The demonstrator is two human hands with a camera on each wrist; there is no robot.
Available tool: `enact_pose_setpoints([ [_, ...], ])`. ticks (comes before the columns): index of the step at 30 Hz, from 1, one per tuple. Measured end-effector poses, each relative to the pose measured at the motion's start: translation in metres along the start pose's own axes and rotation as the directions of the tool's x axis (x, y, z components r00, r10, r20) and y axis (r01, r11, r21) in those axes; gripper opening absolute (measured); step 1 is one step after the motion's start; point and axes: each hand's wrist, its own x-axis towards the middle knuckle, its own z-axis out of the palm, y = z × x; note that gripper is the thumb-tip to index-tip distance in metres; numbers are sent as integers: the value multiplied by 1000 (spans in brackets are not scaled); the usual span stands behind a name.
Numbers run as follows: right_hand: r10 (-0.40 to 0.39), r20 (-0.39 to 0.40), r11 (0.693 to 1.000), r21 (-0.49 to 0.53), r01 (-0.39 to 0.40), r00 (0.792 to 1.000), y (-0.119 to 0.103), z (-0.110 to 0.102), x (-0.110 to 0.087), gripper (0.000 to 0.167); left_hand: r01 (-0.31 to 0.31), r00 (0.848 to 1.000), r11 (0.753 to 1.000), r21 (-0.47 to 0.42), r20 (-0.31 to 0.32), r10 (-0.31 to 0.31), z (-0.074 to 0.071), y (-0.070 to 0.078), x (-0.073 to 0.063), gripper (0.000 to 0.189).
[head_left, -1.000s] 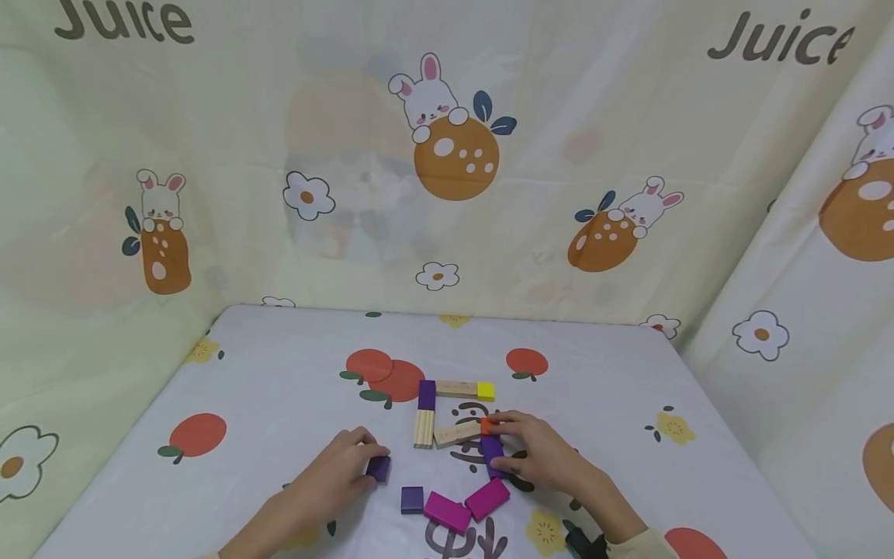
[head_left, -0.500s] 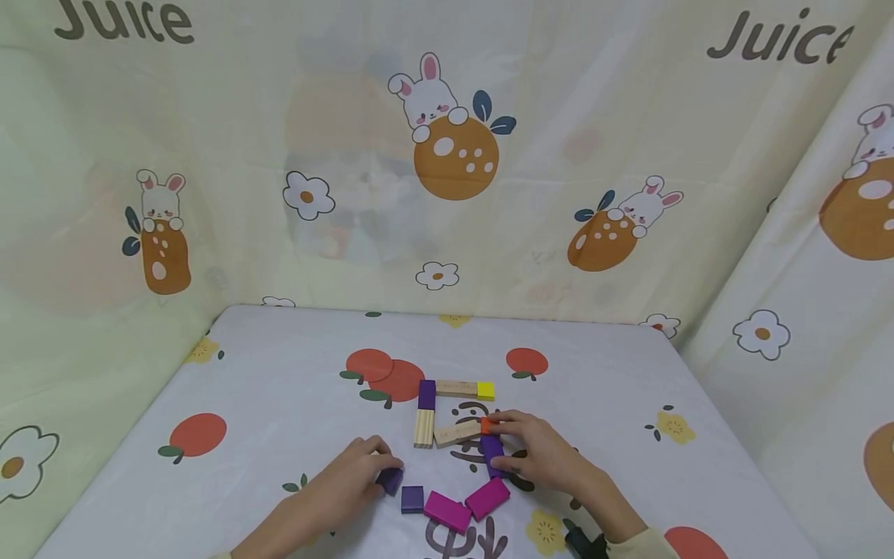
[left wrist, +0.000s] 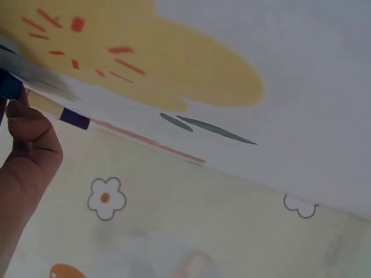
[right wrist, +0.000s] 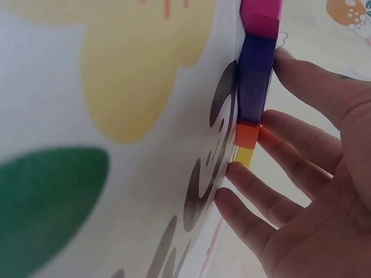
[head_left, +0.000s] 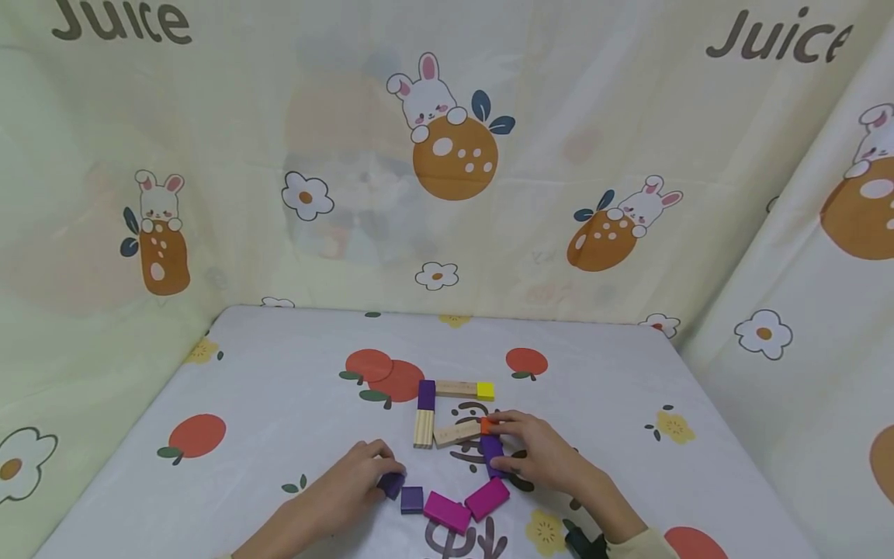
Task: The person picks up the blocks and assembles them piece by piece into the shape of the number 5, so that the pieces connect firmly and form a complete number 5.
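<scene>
My left hand (head_left: 349,483) pinches a dark purple block (head_left: 391,485), tilted, close to the left side of a square purple block (head_left: 412,500) on the table. In the left wrist view, the fingers hold the block (left wrist: 10,86) at the frame's left edge. My right hand (head_left: 541,450) has its fingers extended. Its thumb lies at a longer purple block (right wrist: 256,78), and its fingertips touch an orange block (right wrist: 247,134). Two magenta blocks, one lower left (head_left: 448,512) and one upper right (head_left: 487,498), continue the curve below.
A plain wooden block (head_left: 458,434) meets the orange one. Further up stand a ribbed wooden block (head_left: 423,429), a purple block (head_left: 427,394), another plain block (head_left: 456,389) and a yellow block (head_left: 485,391). A printed cloth (head_left: 265,388) covers the table, with curtains (head_left: 314,116) behind.
My left hand has moved right with the dark purple block, bringing it up beside the square purple one and turning it. My right hand has stayed in place.
</scene>
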Motion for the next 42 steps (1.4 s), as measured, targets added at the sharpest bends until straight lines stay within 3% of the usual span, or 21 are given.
enact_pose_setpoints([
  [12,21,2,1000,6,-21,1000,-1,0,-6,52,-32,999,999,11,5,32,7,0,1,33],
  [21,-4,2,1000,12,4,1000,0,0,-3,53,-96,995,995,28,-20,96,5,-2,-2,35],
  [28,-34,45,999,-7,35,998,2,-3,-1,53,-48,998,999,4,-39,48,3,7,-7,67],
  [32,-71,69,996,-57,75,995,4,-6,1,53,-36,990,996,76,-132,46,-6,15,-7,75],
  [37,-81,72,991,-100,88,994,5,-6,4,50,-10,952,988,156,-299,57,-16,16,-1,68],
  [42,-53,36,991,-117,57,998,4,-3,5,42,0,926,984,179,-372,67,-21,6,14,68],
])
